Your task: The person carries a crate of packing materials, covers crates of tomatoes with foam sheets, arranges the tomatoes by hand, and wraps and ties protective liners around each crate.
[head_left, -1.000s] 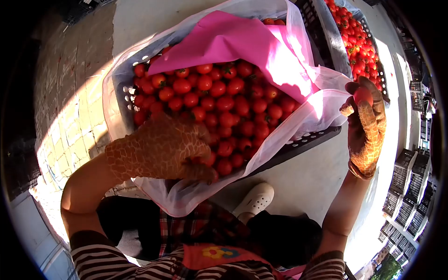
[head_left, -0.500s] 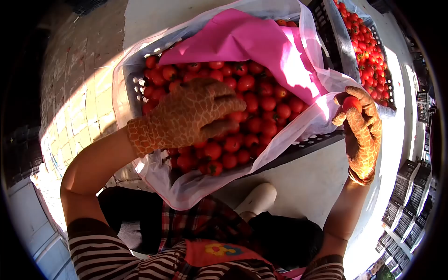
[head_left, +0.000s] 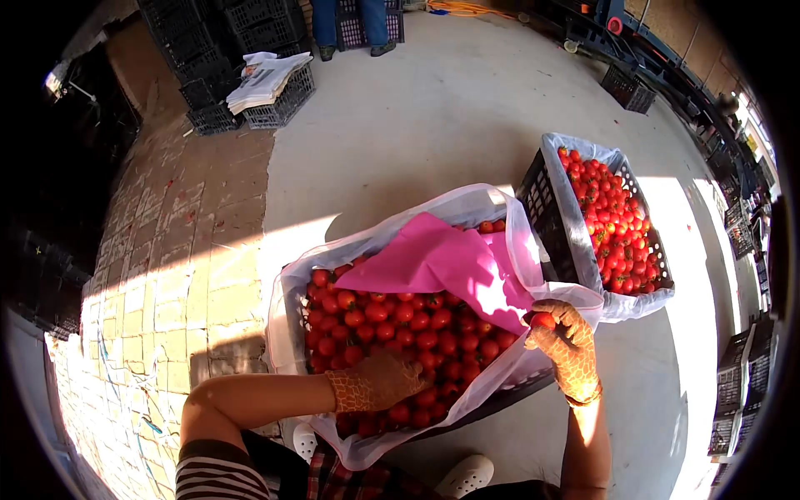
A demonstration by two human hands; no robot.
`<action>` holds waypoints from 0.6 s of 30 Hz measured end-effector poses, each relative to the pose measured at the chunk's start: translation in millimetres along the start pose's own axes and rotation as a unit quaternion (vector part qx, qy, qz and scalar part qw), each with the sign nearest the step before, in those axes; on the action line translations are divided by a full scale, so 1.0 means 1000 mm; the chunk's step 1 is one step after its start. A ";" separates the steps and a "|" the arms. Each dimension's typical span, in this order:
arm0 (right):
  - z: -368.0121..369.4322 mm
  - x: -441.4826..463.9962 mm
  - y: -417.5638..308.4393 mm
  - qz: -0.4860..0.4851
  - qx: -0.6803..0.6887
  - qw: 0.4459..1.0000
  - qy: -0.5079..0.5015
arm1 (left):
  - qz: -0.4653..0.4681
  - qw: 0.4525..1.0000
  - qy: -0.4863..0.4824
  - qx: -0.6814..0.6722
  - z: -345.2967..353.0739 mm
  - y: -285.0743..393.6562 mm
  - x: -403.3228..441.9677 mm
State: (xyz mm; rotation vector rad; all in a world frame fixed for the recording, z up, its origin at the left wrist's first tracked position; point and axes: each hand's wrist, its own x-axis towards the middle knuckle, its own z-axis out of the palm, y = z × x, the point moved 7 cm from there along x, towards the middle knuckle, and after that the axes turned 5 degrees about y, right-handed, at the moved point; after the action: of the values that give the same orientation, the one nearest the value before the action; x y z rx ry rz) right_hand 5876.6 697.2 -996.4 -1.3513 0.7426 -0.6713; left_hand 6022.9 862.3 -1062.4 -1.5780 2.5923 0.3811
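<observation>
My right hand [head_left: 569, 346], in a brown-orange patterned glove, grips a red tomato [head_left: 543, 321] between thumb and fingers, above the right edge of the near crate. My left hand [head_left: 385, 381], gloved the same way, reaches in among the heaped tomatoes [head_left: 404, 317]. Its fingers curl downward, and whatever lies under them is hidden. The near crate has a translucent white liner [head_left: 367, 454] folded over its rim. A bright pink sheet [head_left: 425, 258] covers the far part of the tomatoes.
A second lined crate [head_left: 550, 208] full of tomatoes stands beyond, to the right. Stacked black crates [head_left: 187, 50] and a crate topped with papers [head_left: 268, 83] are at the back left. Another person's legs [head_left: 360, 25] show at the top. Brick paving [head_left: 179, 250] meets concrete [head_left: 400, 108].
The view has tilted up, bringing in the far floor, stacked crates and another person's legs. My left fingers now curl lower into the tomatoes. The tomato stays in my right hand.
</observation>
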 end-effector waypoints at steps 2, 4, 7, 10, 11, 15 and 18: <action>0.002 -0.003 -0.002 0.000 -0.020 1.000 -0.008 | 0.013 1.000 0.008 -0.005 -0.002 0.002 0.000; 0.002 -0.004 0.000 -0.007 -0.028 1.000 -0.005 | -0.022 0.998 -0.022 -0.049 -0.003 -0.004 0.000; 0.003 -0.004 0.000 -0.009 -0.036 0.999 -0.004 | -0.025 0.995 -0.007 -0.092 0.001 -0.008 -0.003; 0.003 -0.006 0.003 -0.007 -0.038 0.999 -0.008 | -0.044 0.995 -0.044 -0.076 0.004 -0.007 -0.004; 0.004 -0.005 0.003 -0.011 -0.036 0.999 -0.010 | -0.045 0.995 -0.045 -0.076 0.000 -0.006 -0.005; 0.001 -0.007 0.004 -0.016 -0.048 0.999 -0.013 | -0.061 0.984 0.027 -0.163 -0.014 -0.011 -0.012; -0.002 -0.008 0.002 0.003 -0.021 1.000 -0.010 | -0.078 0.954 0.100 -0.273 -0.024 -0.016 -0.014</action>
State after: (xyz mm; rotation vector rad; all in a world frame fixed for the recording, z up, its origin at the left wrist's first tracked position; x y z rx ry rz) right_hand 5870.5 702.6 -997.9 -1.3928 0.7476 -0.6393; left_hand 6045.1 861.2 -1039.0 -2.0652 2.6191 1.0479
